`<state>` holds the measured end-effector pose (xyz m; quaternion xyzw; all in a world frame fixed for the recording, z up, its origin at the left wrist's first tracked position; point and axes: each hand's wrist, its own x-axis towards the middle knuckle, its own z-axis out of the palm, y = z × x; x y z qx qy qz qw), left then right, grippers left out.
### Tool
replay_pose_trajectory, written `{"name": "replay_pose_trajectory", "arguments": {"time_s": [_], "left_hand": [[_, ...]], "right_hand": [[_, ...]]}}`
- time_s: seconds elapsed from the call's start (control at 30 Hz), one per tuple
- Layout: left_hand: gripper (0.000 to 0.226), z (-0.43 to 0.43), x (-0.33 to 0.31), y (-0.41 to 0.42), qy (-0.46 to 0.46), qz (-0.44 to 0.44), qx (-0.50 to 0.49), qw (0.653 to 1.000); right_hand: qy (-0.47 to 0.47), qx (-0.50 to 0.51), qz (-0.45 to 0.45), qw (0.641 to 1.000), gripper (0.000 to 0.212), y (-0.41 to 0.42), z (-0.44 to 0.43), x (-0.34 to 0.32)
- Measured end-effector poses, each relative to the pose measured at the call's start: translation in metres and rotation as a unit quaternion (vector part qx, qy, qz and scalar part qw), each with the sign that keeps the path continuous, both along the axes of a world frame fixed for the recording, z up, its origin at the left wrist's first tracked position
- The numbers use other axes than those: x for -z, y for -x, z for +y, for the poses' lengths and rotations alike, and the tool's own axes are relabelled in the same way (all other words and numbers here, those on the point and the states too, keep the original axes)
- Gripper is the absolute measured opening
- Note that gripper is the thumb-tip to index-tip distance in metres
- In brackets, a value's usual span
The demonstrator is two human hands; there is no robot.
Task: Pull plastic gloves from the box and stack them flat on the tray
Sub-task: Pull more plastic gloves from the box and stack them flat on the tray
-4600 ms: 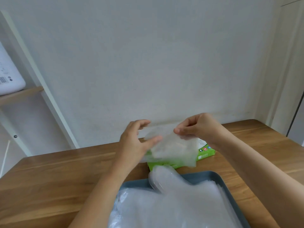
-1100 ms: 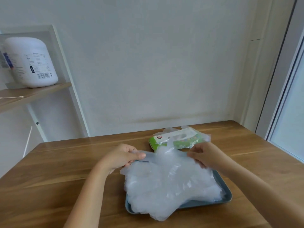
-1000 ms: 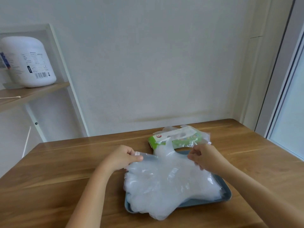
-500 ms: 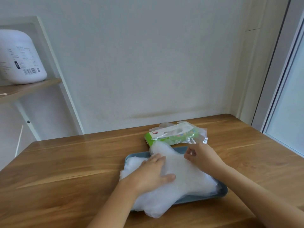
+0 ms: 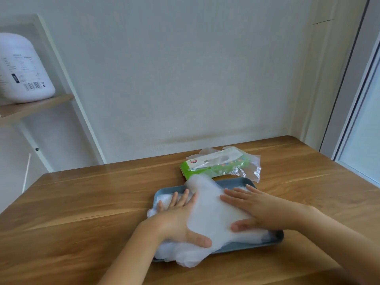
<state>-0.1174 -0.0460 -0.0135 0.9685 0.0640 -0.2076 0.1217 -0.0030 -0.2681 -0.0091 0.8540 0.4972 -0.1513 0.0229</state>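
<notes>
Pressing gloves [image 5: 211, 214] onto tray [image 5: 246, 246]: left hand [image 5: 176, 221], right hand [image 5: 261, 210] flat, grip wide (box [image 5: 197, 170] just behind).

Head view, sole camera: looking forward and down, close over table [image 5: 82, 202], facing wall [image 5: 185, 79]; edges apparently bending.

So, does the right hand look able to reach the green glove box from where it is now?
Probably yes. The right hand lies flat on the glove stack, and the green box sits just past the far rim of the tray, with nothing between them.
</notes>
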Motion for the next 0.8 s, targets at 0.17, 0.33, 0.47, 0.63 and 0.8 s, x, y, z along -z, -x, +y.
{"name": "replay_pose_trajectory", "arguments": {"time_s": [0.17, 0.33, 0.47, 0.63, 0.8], "left_hand": [[0.126, 0.008, 0.000, -0.001, 0.006, 0.017, 0.003, 1.000], [0.128, 0.009, 0.003, -0.003, 0.010, 0.018, 0.006, 1.000], [0.128, 0.008, 0.002, -0.003, 0.016, 0.015, 0.003, 1.000], [0.127, 0.008, 0.001, -0.003, 0.020, 0.013, 0.004, 1.000], [0.125, 0.010, 0.003, -0.003, 0.022, 0.003, 0.004, 1.000]], "right_hand": [[-0.184, 0.143, 0.078, 0.969, 0.040, -0.023, -0.011, -0.017], [-0.338, 0.380, 0.061, 0.859, 0.044, -0.090, -0.001, -0.003], [-0.334, 0.477, 0.168, 0.795, 0.086, -0.130, 0.010, -0.002], [-0.348, 0.502, 0.232, 0.757, 0.077, -0.146, 0.021, -0.005], [-0.351, 0.515, 0.149, 0.767, 0.041, -0.144, 0.029, -0.009]]}}
